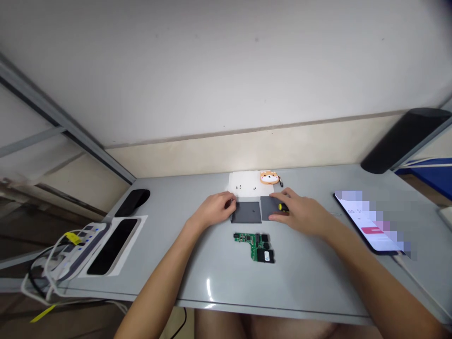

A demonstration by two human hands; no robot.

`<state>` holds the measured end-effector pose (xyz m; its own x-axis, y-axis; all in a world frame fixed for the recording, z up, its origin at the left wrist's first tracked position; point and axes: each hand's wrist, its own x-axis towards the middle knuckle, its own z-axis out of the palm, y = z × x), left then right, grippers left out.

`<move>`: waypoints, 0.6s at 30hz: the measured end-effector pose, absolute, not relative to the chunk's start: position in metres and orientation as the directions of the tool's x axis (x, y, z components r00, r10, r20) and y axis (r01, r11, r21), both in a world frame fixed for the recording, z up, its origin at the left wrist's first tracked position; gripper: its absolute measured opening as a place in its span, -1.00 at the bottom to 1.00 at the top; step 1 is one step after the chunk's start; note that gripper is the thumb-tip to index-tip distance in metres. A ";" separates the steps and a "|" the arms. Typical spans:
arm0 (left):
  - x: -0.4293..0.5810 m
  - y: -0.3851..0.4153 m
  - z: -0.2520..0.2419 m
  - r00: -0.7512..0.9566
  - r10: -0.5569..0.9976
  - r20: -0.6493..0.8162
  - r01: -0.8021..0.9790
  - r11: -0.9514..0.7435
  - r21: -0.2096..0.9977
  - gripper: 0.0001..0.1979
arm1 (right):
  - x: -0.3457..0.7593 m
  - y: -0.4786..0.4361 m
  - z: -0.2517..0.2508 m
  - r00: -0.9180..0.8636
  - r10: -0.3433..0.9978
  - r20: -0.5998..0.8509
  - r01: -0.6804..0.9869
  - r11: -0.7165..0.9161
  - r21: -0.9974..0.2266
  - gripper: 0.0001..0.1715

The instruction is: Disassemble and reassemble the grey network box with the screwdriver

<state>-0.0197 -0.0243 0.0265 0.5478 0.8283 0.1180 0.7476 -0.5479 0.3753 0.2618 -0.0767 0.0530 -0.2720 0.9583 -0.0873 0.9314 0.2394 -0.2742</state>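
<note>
Two flat dark grey pieces lie side by side on the grey table. My left hand [219,207] has its fingers curled at the upper left corner of the left dark piece [247,213]. Over the right dark piece [269,208] my right hand [294,209] is closed around a yellow and black tool [283,207], only its end showing. Nearer to me lies a green circuit board [253,245] with black parts. Behind the pieces, several tiny dark screws [238,187] rest on a white sheet [247,180].
An orange and white animal-face case [269,177] sits on the sheet's right. A lit tablet [367,223] with a cable lies right, below a black cylinder [402,141]. At left are a phone [113,247], a black object [132,202] and a power strip [79,249] with cables.
</note>
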 end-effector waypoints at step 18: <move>-0.022 -0.020 0.026 0.519 0.852 0.070 0.762 -0.498 0.414 -0.71 | 0.264 -0.083 0.066 -0.314 0.947 -0.065 0.924 0.290 -0.250 -0.50</move>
<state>-0.0225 -0.0200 0.0260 0.5189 0.8520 0.0697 0.7620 -0.4979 0.4141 0.2644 -0.0835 0.0660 -0.3143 0.9471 -0.0645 0.9239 0.2896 -0.2499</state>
